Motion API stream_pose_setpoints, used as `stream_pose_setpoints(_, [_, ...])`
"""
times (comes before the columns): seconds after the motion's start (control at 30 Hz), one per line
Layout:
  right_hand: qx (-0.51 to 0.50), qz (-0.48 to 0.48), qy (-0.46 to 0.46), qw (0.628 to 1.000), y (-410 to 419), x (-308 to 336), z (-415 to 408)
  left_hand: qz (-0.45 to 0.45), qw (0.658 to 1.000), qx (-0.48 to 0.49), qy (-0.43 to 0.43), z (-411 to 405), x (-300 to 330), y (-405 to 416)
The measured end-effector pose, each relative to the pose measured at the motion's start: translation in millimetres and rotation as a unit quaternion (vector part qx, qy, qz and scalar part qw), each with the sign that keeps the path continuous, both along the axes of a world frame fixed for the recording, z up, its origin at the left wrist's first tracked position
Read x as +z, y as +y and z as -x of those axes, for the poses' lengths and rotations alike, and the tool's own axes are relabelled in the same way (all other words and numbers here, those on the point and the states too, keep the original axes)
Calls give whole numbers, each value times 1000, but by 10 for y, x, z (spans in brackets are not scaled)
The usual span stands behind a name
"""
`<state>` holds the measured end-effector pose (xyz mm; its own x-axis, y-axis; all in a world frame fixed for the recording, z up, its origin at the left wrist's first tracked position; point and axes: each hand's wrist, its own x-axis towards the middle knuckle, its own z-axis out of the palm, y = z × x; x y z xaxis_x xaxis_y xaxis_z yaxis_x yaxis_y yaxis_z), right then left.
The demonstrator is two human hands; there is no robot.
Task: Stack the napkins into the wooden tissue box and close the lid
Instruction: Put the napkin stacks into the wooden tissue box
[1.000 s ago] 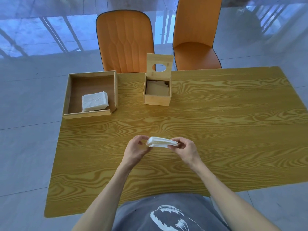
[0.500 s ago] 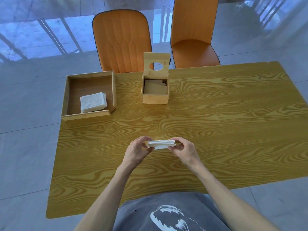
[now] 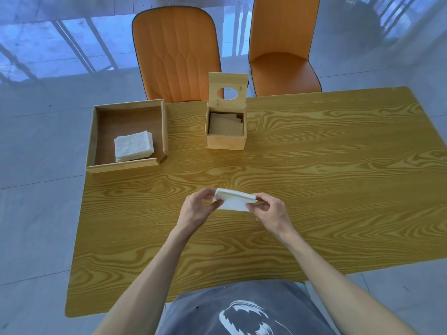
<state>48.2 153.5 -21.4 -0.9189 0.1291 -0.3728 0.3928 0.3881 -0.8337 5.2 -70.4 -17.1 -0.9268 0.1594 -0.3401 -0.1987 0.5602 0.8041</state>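
A small stack of white napkins (image 3: 234,201) is held above the near middle of the table (image 3: 314,189), the left hand (image 3: 197,210) pinching its left edge and the right hand (image 3: 271,211) its right edge. The stack looks light, soft and floppy, likely to fan apart, so gripping opposite edges and squaring it first seems wise. Farther away stands the box (image 3: 226,140), its lid (image 3: 228,89) upright with a round hole; inside seem to lie brownish sheets, though shadow makes this uncertain. To the left, a wooden tray (image 3: 125,165) holds more napkins (image 3: 133,146). Two orange chairs (image 3: 177,54) stand beyond. No writing is readable; the grey shirt (image 3: 242,310) shows a white graphic only.
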Motion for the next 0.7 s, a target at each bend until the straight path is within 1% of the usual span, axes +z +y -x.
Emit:
stream_pose_setpoints(0.13, [9, -4, 21, 1000, 20, 135, 315, -41, 999, 30, 12, 308, 138, 3])
stream_pose_setpoints(0.3, [-16, 37, 45, 998, -41, 369, 887, -59, 996, 59, 32, 841, 395, 41])
stream_pose_setpoints(0.4, [-36, 44, 61, 997, -76, 495, 1262, -58, 994, 87, 44, 1174, 537, 68])
stream_pose_setpoints(0.57, [-42, -2, 80, 996, -112, 571, 1786, -53, 987, 144, 42, 1595, 637, 182])
stream_pose_setpoints(0.7, [-56, -49, 69, 995, -136, 564, 2054, -3, 982, 185, 23, 1812, 585, 299])
